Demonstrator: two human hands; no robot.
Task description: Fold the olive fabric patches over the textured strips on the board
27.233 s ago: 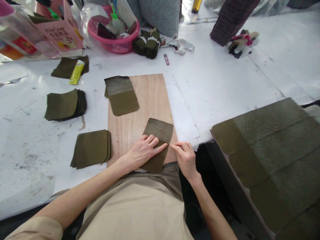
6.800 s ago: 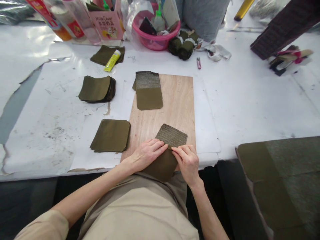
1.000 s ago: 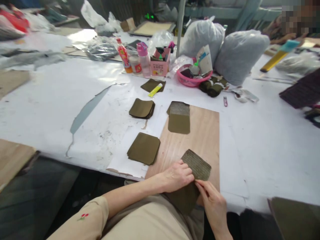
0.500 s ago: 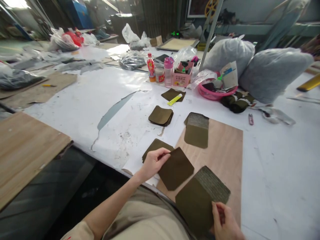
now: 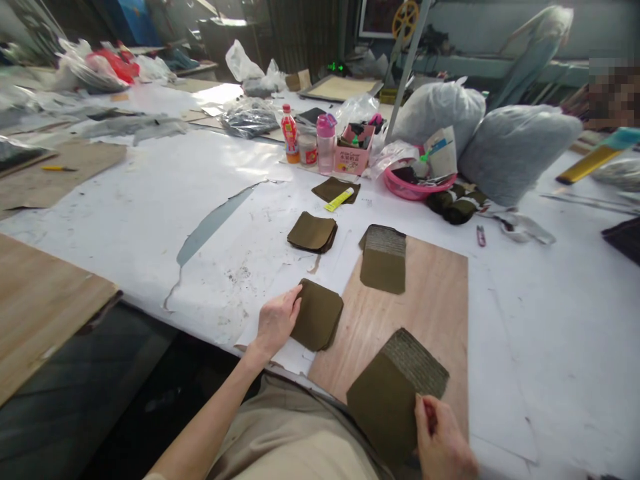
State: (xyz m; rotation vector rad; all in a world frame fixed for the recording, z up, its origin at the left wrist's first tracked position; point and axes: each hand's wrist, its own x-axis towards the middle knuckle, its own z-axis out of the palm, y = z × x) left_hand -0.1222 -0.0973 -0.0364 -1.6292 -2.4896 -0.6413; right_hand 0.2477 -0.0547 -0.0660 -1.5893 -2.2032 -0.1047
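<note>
My left hand (image 5: 277, 320) grips the left edge of a brown-olive fabric piece (image 5: 317, 313), which lies over other pieces at the board's left edge. Its fingers are together, the tips partly hidden at the cloth. My right hand (image 5: 443, 437) pinches the lower right edge of a stack of olive fabric pieces (image 5: 377, 407), whose upper right edges are fanned out in fine steps. That stack reaches over the near edge of the wooden board (image 5: 430, 300). Farther up the board lies another fanned stack (image 5: 384, 267). A small brown stack (image 5: 313, 231) rests on the white table to its left.
A yellow tube (image 5: 339, 200) lies on brown fabric pieces (image 5: 323, 189). Behind are a red-labelled bottle (image 5: 289, 137), a pink-lidded bottle (image 5: 326, 143), a pink box (image 5: 353, 159) and a pink basket (image 5: 417, 189). Stuffed bags (image 5: 520, 153) and small snips (image 5: 481, 235) are at the right.
My left hand has moved left and down with the fabric piece, from over the board onto the pieces at its left edge. My right hand keeps hold of its stack. The view has shifted slightly right.
</note>
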